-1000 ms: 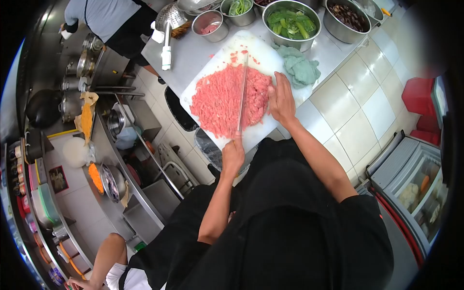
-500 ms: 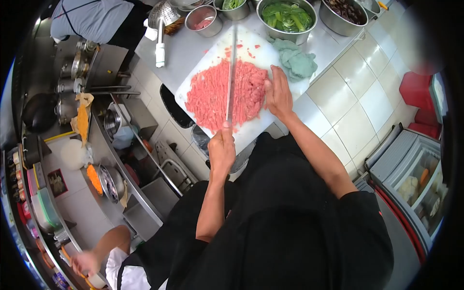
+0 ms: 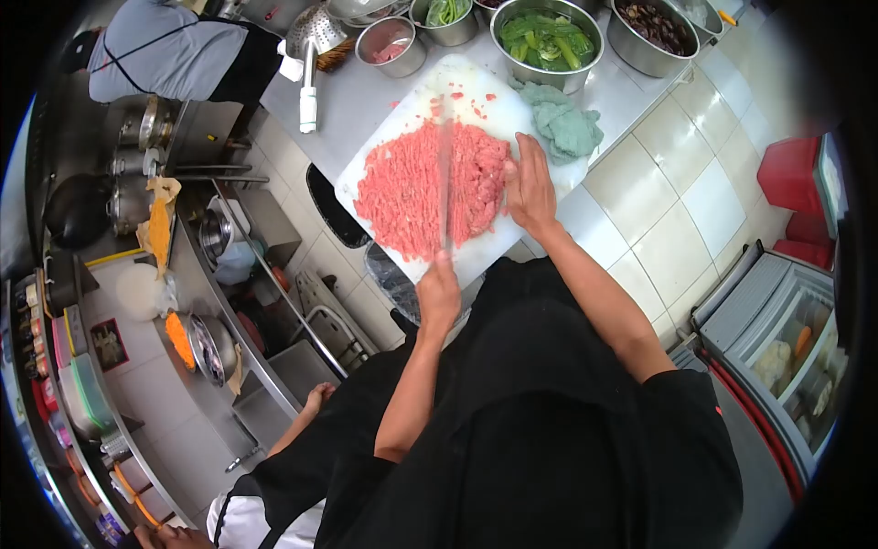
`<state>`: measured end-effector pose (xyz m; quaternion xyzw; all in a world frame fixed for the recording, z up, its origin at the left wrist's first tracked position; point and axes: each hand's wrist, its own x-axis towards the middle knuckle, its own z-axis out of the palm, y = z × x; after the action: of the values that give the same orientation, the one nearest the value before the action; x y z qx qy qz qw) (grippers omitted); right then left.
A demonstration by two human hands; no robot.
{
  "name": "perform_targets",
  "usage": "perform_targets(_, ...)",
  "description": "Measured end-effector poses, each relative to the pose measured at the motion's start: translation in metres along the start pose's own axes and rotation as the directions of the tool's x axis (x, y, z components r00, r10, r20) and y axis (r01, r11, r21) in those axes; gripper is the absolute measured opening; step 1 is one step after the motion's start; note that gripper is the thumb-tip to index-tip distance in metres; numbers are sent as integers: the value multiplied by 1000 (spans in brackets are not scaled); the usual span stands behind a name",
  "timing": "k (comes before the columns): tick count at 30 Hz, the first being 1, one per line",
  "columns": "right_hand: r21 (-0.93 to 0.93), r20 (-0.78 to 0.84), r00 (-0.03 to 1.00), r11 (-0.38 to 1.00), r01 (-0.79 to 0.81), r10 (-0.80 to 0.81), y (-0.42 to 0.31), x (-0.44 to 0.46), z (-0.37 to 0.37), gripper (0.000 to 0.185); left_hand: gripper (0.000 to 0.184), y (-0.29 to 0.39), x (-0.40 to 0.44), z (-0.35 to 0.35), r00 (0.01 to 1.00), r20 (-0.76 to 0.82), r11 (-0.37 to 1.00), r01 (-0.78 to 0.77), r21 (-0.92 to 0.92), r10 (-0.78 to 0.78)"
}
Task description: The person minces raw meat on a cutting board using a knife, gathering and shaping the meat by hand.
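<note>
My left hand (image 3: pixel 439 295) is closed around the handle of a long knife (image 3: pixel 445 183), whose blade is blurred by motion. The blade lies lengthwise over a wide spread of minced pink meat (image 3: pixel 398 188) on a white cutting board (image 3: pixel 485 261). At the right edge of the meat, my right hand (image 3: pixel 532 188) is held with its fingers stretched out, the palm side toward the pile. It appears to touch the meat's edge. Small loose scraps of meat are scattered on the board's far end.
A green cloth (image 3: pixel 565 121) lies beside the board. Behind it stand metal bowls of leafy greens (image 3: pixel 546 41), dark pieces (image 3: pixel 652 32) and meat (image 3: pixel 390 48), plus a strainer (image 3: pixel 315 37). Co-workers (image 3: pixel 174 55) stand at left; a glass-topped fridge (image 3: pixel 777 339) is at right.
The knife and my left hand have shifted right and slightly toward me across the meat. My right hand stays by the pile. A co-worker's arm at lower left has moved.
</note>
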<state>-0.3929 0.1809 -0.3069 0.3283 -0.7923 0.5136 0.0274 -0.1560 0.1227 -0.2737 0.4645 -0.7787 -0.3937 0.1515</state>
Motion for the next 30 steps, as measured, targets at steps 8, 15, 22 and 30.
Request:
perform_targets(8,-16,17,1000,1000,-17,18,-3,-3,-3,54,69,56,-9,-25,989,-150,921,-69,-384,11)
perform_targets(15,-6,25,999,1000,-25,25,-2,-8,-4,54,67,82,-4,-49,949,107,945,308,-111,-296)
perform_targets(22,-16,28,999,1000,-20,20,-2,-3,-3,54,68,-6,5,-18,931,125,935,326,136,-343)
perform_targets(30,-16,24,1000,1000,-5,6,2,-3,1,56,63,33,-8,-24,995,-95,994,22,-107,-32)
